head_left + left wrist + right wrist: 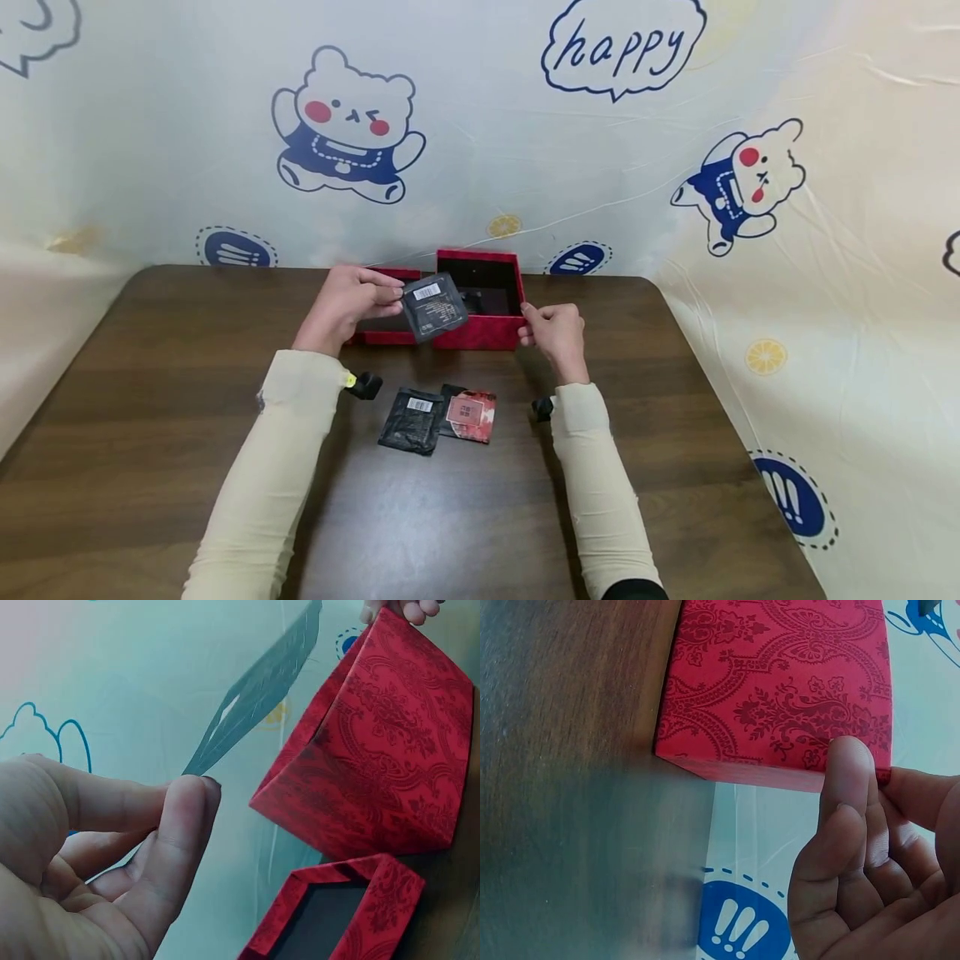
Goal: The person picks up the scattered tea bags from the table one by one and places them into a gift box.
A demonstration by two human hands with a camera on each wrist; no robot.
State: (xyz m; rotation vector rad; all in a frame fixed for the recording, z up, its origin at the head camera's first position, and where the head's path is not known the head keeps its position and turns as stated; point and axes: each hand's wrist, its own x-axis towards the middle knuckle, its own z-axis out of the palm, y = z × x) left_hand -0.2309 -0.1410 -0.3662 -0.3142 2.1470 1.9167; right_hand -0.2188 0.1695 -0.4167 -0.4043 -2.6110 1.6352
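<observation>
My left hand (347, 305) pinches a flat dark sachet (436, 312) by its edge between thumb and fingers. White print and a barcode label show on the sachet, which is held up in front of an open red patterned box (483, 335). The box has a dark interior, and a small dark item inside is partly hidden. At the box's front right corner, my right hand (557, 333) grips the rim; the right wrist view shows thumb and fingers on the patterned wall (780, 682). Left of the box lies a shallow red tray-like lid (382, 907), partly behind the left hand.
Nearer me on the brown table (465, 525) lie a black sachet (411, 423) with a barcode label and a red-and-black sachet (471, 415), touching or overlapping. A printed cloth (480, 150) hangs behind the table's far edge.
</observation>
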